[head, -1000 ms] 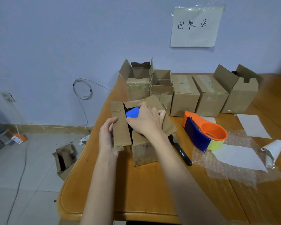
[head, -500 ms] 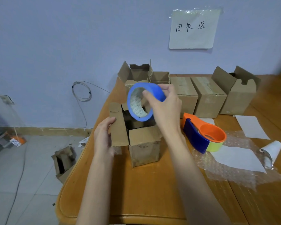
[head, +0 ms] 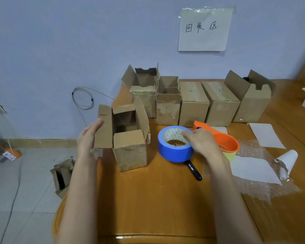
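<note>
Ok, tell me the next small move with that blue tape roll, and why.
Probably let go: the right hand grips the blue tape roll, which seems to sit on the table beside the open box, while the left hand rests flat on its flap.

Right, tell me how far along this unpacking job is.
Done: the blue tape roll sits outside the open box, on the table. In hand: the right hand grips the roll's rim; the left hand presses flat against the box's left flap. Left, probably: releasing the roll and dealing with the box, which looks empty.
</note>
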Tool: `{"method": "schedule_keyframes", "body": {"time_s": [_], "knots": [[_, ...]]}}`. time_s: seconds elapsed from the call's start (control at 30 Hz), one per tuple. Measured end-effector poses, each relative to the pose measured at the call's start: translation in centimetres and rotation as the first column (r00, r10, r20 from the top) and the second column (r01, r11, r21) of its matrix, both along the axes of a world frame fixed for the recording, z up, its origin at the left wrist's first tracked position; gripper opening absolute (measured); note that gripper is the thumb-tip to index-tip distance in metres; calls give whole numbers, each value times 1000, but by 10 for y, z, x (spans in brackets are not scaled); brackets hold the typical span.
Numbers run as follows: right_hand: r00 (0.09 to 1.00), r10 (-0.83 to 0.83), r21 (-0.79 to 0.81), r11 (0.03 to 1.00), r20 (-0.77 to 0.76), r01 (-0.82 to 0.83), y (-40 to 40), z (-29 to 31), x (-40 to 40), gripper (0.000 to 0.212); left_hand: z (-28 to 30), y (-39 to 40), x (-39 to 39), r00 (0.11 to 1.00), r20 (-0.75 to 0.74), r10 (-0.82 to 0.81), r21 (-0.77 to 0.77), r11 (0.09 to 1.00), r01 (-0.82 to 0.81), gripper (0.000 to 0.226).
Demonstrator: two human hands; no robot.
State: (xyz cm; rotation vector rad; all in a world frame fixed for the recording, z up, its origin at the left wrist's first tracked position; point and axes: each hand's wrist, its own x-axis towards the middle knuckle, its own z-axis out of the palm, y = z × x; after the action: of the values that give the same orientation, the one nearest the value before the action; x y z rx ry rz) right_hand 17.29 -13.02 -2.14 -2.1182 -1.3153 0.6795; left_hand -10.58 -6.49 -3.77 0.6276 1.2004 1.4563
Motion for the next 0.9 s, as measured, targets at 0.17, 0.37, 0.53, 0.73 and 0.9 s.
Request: {"method": "schedule_keyframes", "body": {"time_s": [0.17,0.37,0.53,0.73,0.9], "knots": [[985,170,-73,982,-23,-172,2,-16,-15,43,2,-2,4,1000,2,-18,-4,1000,18,49],[978,180,-162,974,110,-161,6,-33,-16,28,6,-9,-1,994,33,-104,15,995,103,47],[986,118,220,971,-115,-91,0,5,-36,51,22,-37,0,996,-40,-84,-6,996,84,71],[909,391,158,916,-142,-369,7,23,-100,68,27,-66,-1,845,-313,-434,-68,898,436,110],[946,324,272,908,25,-318,19,22,-133,29,23,-56,0,890,-350,-292,7,949,314,112]]}}
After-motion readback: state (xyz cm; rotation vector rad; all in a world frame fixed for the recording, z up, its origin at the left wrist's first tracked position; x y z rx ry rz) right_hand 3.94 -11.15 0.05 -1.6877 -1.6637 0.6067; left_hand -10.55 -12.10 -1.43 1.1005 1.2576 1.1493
